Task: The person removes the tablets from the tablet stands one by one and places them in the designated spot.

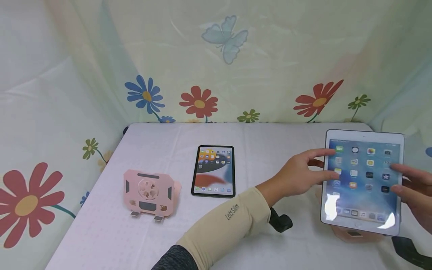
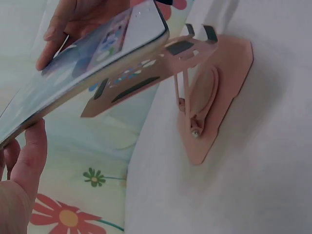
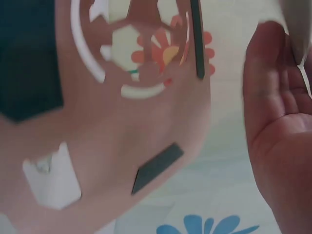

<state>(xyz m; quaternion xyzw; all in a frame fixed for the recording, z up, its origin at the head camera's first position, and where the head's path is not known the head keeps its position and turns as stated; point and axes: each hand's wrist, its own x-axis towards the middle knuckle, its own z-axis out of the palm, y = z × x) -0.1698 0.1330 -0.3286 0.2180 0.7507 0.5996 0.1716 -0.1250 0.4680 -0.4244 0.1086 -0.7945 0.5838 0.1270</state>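
Observation:
A white-framed tablet [image 1: 362, 180] with its screen lit is held up at the right side of the table. My left hand [image 1: 297, 170] pinches its left edge between thumb and fingers. On the opposite edge my right hand [image 1: 416, 193] grips it the same way. Directly behind the tablet stands a pink tablet stand [image 1: 354, 235], mostly hidden in the head view. From the left wrist view, the stand's tilted plate [image 2: 141, 80] lies just under the tablet, with a narrow gap along part of it. The plate's cut-outs and dark pads fill much of the right wrist view.
A black-framed tablet [image 1: 214, 172], screen lit, lies flat mid-table. To its left is another pink stand [image 1: 148, 191] with dark pads and two small lower hooks. A flowered curtain [image 1: 270, 60] hangs behind and beside the white-covered table [image 1: 162, 146].

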